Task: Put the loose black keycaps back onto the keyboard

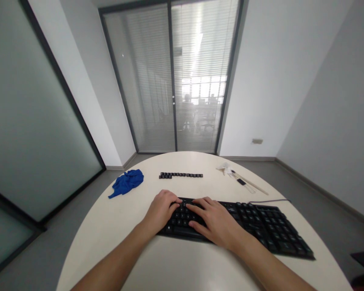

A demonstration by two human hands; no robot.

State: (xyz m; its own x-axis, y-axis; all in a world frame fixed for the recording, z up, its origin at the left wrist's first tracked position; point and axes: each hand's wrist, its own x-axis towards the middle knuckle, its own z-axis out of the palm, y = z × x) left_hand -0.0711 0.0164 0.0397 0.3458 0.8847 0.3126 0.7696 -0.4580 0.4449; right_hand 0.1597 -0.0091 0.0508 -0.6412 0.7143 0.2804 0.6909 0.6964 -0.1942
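Observation:
A black keyboard (286, 228) lies slightly askew across the near half of the table. My left hand (161, 209) rests at its upper left end, index finger and thumb reaching apart over the keys; the other fingers are mostly hidden. My right hand (216, 222) lies over the keys to the right of it, fingers spread, with index fingertip and thumb touching the key area. Nothing shows in its grasp. Beyond the keyboard, loose black keycaps (180, 174) stand in a row, with a short second row at the left.
A crumpled blue cloth (126, 182) lies at the table's left edge. At the right rear are a white tissue (225, 167), a wire keycap puller (241, 182) with a black handle, and a thin stick (256, 186). The keyboard's cable (271, 201) runs toward the right edge.

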